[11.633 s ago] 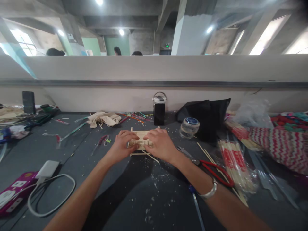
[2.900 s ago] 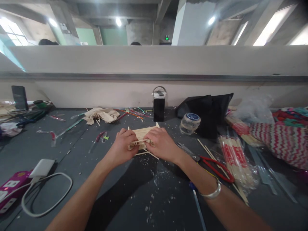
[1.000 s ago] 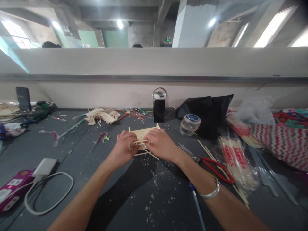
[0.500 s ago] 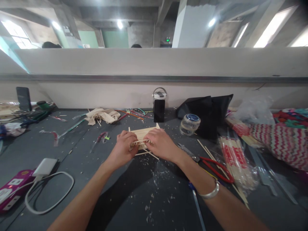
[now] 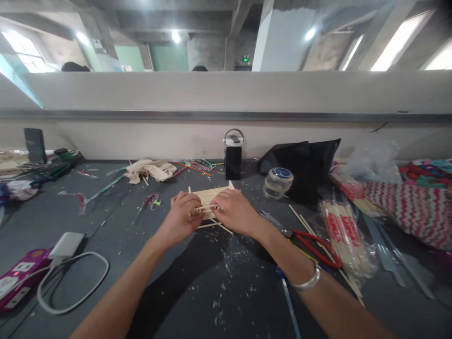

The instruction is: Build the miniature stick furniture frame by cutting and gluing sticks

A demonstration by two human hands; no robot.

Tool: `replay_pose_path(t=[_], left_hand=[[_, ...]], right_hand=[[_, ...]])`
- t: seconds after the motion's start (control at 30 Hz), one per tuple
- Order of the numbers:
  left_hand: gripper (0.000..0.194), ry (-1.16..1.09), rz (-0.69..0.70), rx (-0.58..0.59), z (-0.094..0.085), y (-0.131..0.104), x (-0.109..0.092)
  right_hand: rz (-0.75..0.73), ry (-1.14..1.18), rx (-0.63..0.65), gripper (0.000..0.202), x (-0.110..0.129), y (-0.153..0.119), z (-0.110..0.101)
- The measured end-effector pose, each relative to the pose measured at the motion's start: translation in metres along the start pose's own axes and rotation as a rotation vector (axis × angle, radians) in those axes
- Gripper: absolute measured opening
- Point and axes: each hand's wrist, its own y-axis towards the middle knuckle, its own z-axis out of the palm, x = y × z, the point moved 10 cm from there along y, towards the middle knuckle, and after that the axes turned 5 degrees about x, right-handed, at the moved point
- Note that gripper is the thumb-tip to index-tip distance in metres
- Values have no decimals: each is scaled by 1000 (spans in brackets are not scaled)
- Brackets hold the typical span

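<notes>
A small structure of pale wooden sticks (image 5: 209, 195) rests on the dark table between both hands. My left hand (image 5: 184, 213) has its fingers curled round the near left part of the structure. From the right, my right hand (image 5: 235, 211) pinches the other end of its near edge; the fingertips are partly hidden. A thin raised piece spans the gap between the two hands. Just below them, a few loose sticks (image 5: 223, 226) lie crossed on the table.
Red-handled scissors (image 5: 318, 247), a bagged bundle of sticks (image 5: 344, 233) and metal rulers lie right. A glass jar (image 5: 278, 182) and black phone (image 5: 233, 163) stand behind. At left are a purple power strip (image 5: 24, 278), white charger (image 5: 68, 247) and beige cloth (image 5: 150, 170).
</notes>
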Motion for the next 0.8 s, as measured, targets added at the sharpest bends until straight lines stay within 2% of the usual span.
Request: replay_pose_path(t=[0.2, 0.37, 0.5, 0.8], left_hand=[[12, -10, 26, 38, 1, -1, 0], [10, -63, 113, 28, -2, -2, -6], [14, -89, 91, 15, -4, -3, -3], [10, -105, 119, -11, -6, -2, -7]], right_hand=[[-2, 7, -4, 9, 0, -1, 0], [-37, 58, -72, 14, 1, -3, -4], [-45, 78, -98, 11, 2, -4, -6], [-72, -25, -149, 12, 20, -3, -1]])
